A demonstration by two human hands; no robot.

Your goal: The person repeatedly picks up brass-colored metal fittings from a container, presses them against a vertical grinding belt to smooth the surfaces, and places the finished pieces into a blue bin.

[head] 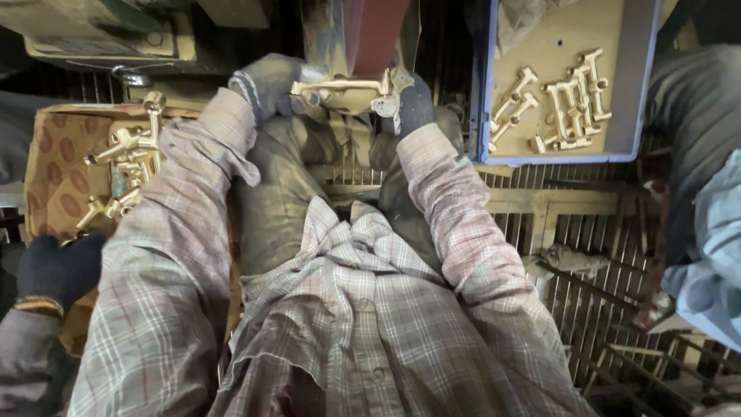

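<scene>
Both my gloved hands hold one brass faucet body up against a reddish belt or wheel of a machine in front of me. My left hand, in a grey glove, grips the part's left end. On its right end is my right hand, in a dark glove. My plaid shirt sleeves run down from both hands to my lap.
A blue tray with several brass faucet bodies sits at upper right. A cardboard box holding more brass parts stands at left. Another person's dark-gloved hand is at lower left; another person's sleeve is at right. Wooden slats cover the floor.
</scene>
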